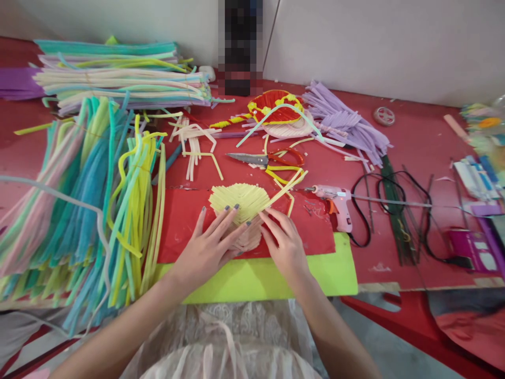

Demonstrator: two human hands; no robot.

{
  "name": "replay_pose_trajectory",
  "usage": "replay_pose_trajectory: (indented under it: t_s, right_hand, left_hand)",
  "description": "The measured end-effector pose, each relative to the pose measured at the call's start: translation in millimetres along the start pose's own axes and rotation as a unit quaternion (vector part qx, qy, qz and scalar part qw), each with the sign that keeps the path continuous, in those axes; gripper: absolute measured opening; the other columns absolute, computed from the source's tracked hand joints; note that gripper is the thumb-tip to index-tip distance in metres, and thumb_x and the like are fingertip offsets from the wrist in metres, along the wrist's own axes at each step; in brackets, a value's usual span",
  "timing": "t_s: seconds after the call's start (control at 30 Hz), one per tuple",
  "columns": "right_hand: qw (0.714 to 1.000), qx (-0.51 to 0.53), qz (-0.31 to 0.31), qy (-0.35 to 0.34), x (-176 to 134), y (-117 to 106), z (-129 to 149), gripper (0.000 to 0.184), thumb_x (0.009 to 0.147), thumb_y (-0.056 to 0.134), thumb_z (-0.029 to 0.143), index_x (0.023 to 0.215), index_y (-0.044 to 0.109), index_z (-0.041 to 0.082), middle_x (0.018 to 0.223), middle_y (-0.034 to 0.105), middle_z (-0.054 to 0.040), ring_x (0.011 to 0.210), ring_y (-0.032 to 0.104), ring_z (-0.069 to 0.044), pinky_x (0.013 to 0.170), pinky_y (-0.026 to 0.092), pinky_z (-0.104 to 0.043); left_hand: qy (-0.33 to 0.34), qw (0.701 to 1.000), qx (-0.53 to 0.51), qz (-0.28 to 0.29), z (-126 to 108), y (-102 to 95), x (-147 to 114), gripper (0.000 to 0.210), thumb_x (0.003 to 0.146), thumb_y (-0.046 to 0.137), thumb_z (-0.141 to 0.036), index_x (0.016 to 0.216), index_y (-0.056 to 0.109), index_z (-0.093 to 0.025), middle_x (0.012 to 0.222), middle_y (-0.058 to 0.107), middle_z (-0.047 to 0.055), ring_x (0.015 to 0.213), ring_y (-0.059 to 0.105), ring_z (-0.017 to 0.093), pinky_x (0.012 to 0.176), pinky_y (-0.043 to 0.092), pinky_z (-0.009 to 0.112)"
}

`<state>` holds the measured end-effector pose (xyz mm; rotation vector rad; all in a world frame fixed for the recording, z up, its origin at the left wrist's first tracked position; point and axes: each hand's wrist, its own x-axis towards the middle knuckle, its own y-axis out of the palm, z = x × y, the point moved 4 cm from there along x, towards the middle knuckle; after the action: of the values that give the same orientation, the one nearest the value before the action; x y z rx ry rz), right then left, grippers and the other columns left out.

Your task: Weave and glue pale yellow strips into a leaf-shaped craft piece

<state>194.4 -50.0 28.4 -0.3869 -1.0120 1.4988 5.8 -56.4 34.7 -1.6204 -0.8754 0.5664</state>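
Note:
A pale yellow fan-shaped piece built from pipe cleaners (239,199) lies on a red sheet (181,231) in front of me. My left hand (215,239) rests on it with fingers spread, fingertips pressing its surface. My right hand (282,237) pinches the near end of loose yellow pipe cleaners (290,185) at the right edge of the piece. They stick out up and to the right. Beneath my fingers shows a pinkish lower part (248,241), partly hidden. Scissors (268,159) with red and yellow handles lie just beyond.
A pink glue gun (334,202) with a black cord lies at the right. Bundles of coloured pipe cleaners (87,184) crowd the left, and purple ones (347,121) lie behind. A red and yellow pipe-cleaner piece (276,108) sits at the back. A lime-green sheet (252,279) lies along the front edge.

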Motion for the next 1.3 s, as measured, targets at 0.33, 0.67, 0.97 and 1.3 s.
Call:
replay_pose_trajectory:
  t_s: [0.33, 0.67, 0.97, 1.3]
  right_hand:
    - [0.983, -0.124, 0.059, -0.119, 31.9, -12.3, 0.0, 0.026, 0.089, 0.061, 0.013, 0.107, 0.071, 0.028, 0.122, 0.063, -0.0054, 0.105, 0.054, -0.024, 0.087, 0.044, -0.04]
    - [0.969, -0.049, 0.154, -0.185, 48.1, -2.4, 7.6, 0.016, 0.095, 0.055, 0.019, 0.097, 0.07, 0.023, 0.127, 0.063, -0.0053, 0.115, 0.052, -0.022, 0.095, 0.039, -0.039]
    - [0.963, -0.054, 0.154, -0.215, 53.0, -7.3, 13.1, 0.018, 0.099, 0.048, 0.017, 0.091, 0.064, 0.021, 0.089, 0.068, -0.0001, 0.092, 0.058, -0.015, 0.097, 0.033, -0.035]
    - [0.964, -0.071, 0.136, -0.218, 48.1, 5.0, 12.1, 0.022, 0.098, 0.046, 0.015, 0.094, 0.067, 0.02, 0.09, 0.069, -0.0026, 0.092, 0.057, -0.017, 0.096, 0.037, -0.036]
  left_hand:
    - [-0.012, 0.997, -0.027, -0.067, 11.7, -16.1, 26.7, 0.014, 0.093, 0.053, -0.019, 0.099, 0.065, -0.019, 0.119, 0.062, 0.009, 0.116, 0.057, 0.024, 0.113, 0.036, 0.051]
    - [0.016, 0.997, -0.06, -0.053, 15.2, -14.2, 31.7, 0.019, 0.092, 0.048, -0.013, 0.096, 0.065, -0.02, 0.112, 0.066, 0.006, 0.109, 0.06, 0.019, 0.117, 0.03, 0.05]
    - [0.018, 0.995, -0.069, -0.064, 12.9, -23.7, 32.0, 0.018, 0.096, 0.046, -0.017, 0.088, 0.061, -0.019, 0.082, 0.065, -0.001, 0.086, 0.062, 0.014, 0.114, 0.033, 0.046]
    - [0.032, 0.995, 0.011, -0.09, 14.3, -21.1, 29.9, 0.022, 0.095, 0.044, -0.013, 0.092, 0.065, -0.017, 0.095, 0.069, 0.004, 0.098, 0.064, 0.019, 0.114, 0.034, 0.049]
